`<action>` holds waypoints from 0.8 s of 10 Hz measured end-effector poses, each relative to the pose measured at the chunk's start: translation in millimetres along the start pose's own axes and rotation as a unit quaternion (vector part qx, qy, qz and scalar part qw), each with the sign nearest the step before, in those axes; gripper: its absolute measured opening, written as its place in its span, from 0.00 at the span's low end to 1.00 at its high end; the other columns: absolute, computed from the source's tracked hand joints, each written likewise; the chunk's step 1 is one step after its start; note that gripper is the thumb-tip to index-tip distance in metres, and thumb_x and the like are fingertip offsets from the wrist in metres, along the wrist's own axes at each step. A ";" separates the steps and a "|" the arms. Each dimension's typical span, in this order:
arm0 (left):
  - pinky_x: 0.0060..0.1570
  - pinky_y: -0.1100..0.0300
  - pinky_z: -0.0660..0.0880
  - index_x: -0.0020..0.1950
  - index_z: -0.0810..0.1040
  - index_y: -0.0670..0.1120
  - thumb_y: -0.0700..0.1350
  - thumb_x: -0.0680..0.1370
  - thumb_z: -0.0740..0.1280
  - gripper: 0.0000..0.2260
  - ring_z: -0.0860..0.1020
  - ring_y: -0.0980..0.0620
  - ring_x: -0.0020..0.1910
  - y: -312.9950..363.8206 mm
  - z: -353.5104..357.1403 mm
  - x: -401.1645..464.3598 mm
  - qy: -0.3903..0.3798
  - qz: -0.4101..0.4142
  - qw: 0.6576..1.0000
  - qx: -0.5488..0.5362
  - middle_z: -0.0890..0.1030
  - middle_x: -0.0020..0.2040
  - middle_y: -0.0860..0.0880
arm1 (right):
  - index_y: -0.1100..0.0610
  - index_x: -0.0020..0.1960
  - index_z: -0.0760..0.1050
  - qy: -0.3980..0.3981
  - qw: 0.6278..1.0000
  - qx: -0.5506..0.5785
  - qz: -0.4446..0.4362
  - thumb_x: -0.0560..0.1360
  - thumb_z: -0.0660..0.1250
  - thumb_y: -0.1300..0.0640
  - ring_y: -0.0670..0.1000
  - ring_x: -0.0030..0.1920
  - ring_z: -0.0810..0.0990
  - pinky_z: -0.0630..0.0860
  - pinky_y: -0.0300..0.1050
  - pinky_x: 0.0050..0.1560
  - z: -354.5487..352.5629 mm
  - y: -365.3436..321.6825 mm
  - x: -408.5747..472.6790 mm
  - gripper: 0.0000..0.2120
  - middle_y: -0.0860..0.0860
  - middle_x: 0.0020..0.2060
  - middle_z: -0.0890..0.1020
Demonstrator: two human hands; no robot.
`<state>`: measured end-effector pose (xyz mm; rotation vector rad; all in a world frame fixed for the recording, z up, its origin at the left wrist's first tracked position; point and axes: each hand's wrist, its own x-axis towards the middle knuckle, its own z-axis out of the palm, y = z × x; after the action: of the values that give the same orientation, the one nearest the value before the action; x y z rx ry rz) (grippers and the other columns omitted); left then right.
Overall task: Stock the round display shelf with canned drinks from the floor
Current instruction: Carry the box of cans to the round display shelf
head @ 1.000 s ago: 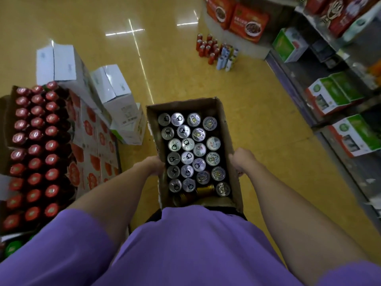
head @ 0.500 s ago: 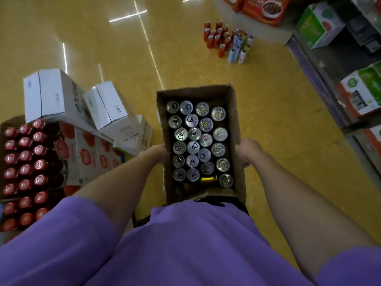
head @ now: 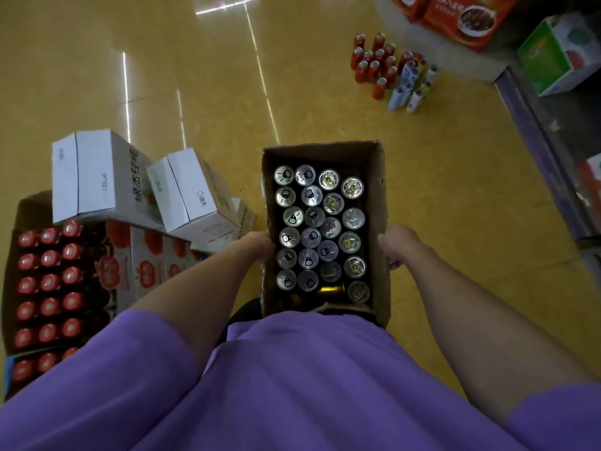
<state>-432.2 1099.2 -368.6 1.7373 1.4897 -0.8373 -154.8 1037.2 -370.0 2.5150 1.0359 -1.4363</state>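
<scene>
Brown cardboard box (head: 380,190), open at the top and packed with upright canned drinks (head: 320,229), sits at the centre of the frame, held clear of the yellow floor (head: 195,86) against a purple shirt (head: 292,385). The left hand (head: 257,244) grips the box's left wall and the right hand (head: 395,244) grips its right wall — each grip is closed around the cardboard edge, fingers mostly hidden behind it. The cans show silver and gold tops; one gold can lies on its side near the bottom end of the box.

At the left of the frame two white cartons (head: 130,180) rest on red-printed cases, beside a tray of red-capped bottles (head: 48,288). In the upper right a cluster of red and pale cans (head: 390,70) stands on the floor — near the base of a display stand carrying orange boxes (head: 461,17). A green-and-white box (head: 553,56) sits on shelving at the right edge.
</scene>
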 end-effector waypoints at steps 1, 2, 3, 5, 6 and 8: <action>0.62 0.52 0.72 0.71 0.71 0.42 0.44 0.83 0.58 0.17 0.75 0.43 0.64 -14.3 -19.1 14.4 -0.009 0.007 1.000 0.006 0.76 0.66 0.42 | 0.67 0.61 0.74 -0.001 1.000 -0.015 0.002 0.81 0.55 0.61 0.57 0.35 0.77 0.71 0.41 0.29 3.7 -28.9 10.9 0.14 0.64 0.55 0.80; 0.57 0.53 0.73 0.69 0.71 0.39 0.42 0.84 0.56 0.16 0.76 0.43 0.62 -33.3 -50.0 37.0 -0.017 0.027 0.999 0.014 0.76 0.65 0.40 | 0.66 0.45 0.73 0.010 1.000 -0.026 0.014 0.81 0.56 0.60 0.56 0.29 0.77 0.72 0.39 0.25 0.6 -63.5 15.5 0.12 0.64 0.47 0.82; 0.55 0.55 0.73 0.69 0.72 0.39 0.42 0.83 0.58 0.16 0.76 0.43 0.63 -50.3 -89.2 49.1 -0.016 0.041 0.999 0.013 0.76 0.66 0.40 | 0.62 0.39 0.70 0.039 0.999 -0.012 0.008 0.82 0.57 0.56 0.56 0.27 0.78 0.66 0.34 0.16 -4.3 -99.8 21.4 0.15 0.61 0.38 0.80; 0.60 0.53 0.73 0.67 0.74 0.39 0.41 0.80 0.64 0.16 0.77 0.45 0.59 -86.2 -175.2 79.4 0.009 0.071 0.997 0.013 0.77 0.65 0.40 | 0.63 0.40 0.73 0.055 0.998 0.026 0.010 0.81 0.57 0.56 0.54 0.24 0.80 0.71 0.36 0.20 -15.2 -169.1 27.1 0.15 0.61 0.35 0.82; 0.58 0.53 0.71 0.67 0.74 0.38 0.42 0.80 0.64 0.16 0.75 0.44 0.61 -95.5 -202.7 88.7 0.035 0.089 0.995 0.012 0.76 0.65 0.39 | 0.65 0.46 0.76 0.064 0.998 0.026 0.009 0.80 0.58 0.62 0.59 0.40 0.85 0.80 0.46 0.33 -21.3 -196.9 32.4 0.10 0.58 0.43 0.82; 0.60 0.53 0.70 0.71 0.70 0.38 0.41 0.83 0.60 0.17 0.73 0.42 0.66 -88.4 -246.3 106.7 0.021 0.101 0.994 0.018 0.73 0.69 0.39 | 0.61 0.37 0.70 0.082 0.997 0.010 0.011 0.81 0.57 0.62 0.57 0.35 0.82 0.77 0.41 0.28 -46.1 -234.0 57.7 0.13 0.60 0.41 0.79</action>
<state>-496.8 1371.4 -328.6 1.9065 1.3052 -0.7308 -237.1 1264.7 -328.4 2.6880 1.0171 -1.2581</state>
